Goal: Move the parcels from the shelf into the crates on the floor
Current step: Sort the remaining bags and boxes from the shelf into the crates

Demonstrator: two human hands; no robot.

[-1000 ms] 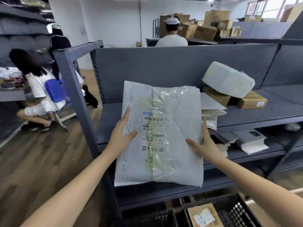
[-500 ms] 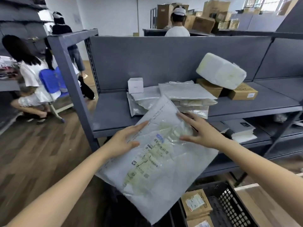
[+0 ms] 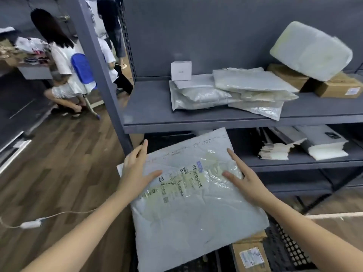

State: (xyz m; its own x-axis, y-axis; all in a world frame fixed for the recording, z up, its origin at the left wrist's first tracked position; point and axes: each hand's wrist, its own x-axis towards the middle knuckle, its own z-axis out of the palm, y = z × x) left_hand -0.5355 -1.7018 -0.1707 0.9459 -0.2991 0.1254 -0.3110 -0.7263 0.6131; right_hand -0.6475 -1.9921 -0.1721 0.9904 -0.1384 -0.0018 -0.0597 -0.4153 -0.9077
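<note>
We have the large grey poly mailer (image 3: 188, 201) in both hands, held nearly flat below the shelf (image 3: 216, 122) edge and above the black crates (image 3: 284, 250) on the floor. Step in hand, as we judge it: carrying 1 parcel down to a crate, not yet released.

Left hand (image 3: 135, 171) grips the mailer's left edge, thumb on top pointing toward the label, the other fingers going past the edge; whether they curl under we cannot tell. Right hand (image 3: 245, 179) lies on the top right of the mailer, fingers spread and flat, more pressing than pinching; what is under it we cannot see.

The mailer hides most of the crate below. At its lower right corner a brown carton with a white label (image 3: 249, 256) sits in a crate already, so that one is partly filled.

Next move, our guess: lower the mailer into a crate and let go with both hands, laying it flat so the soft bag does not fold or catch on the crate rim.

Left on the shelf: a stack of grey mailers (image 3: 231, 91), a small white box (image 3: 181, 70), 2 brown cartons (image 3: 339, 87) and a bulky wrapped bundle (image 3: 310, 50) resting on them. So the task looks far from done.
</note>
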